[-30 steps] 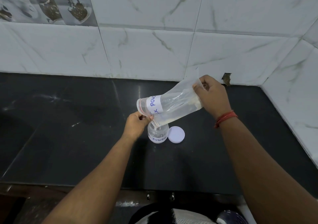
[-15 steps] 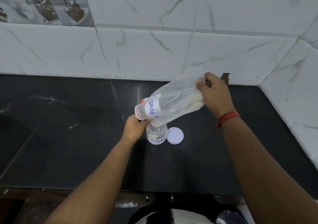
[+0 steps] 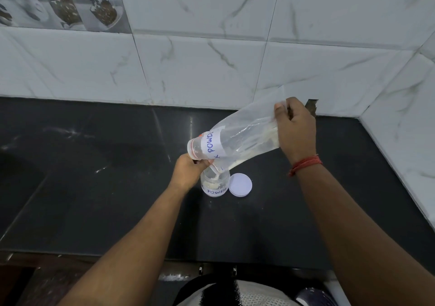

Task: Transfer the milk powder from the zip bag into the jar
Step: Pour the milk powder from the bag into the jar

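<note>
On the black counter [image 3: 94,188], the left hand [image 3: 188,171] pinches the open mouth of the clear zip bag [image 3: 237,141], holding its lower corner over the small clear jar [image 3: 215,184]. Milk powder [image 3: 213,183] lies heaped inside the jar, and more clings along the bag's lower fold. Just beside the jar, to its right, rests a white lid [image 3: 240,185], flat on the counter. The right hand [image 3: 296,129] grips the bag's raised bottom end, tilting it downward toward the jar. A red thread bracelet [image 3: 304,164] circles that wrist.
</note>
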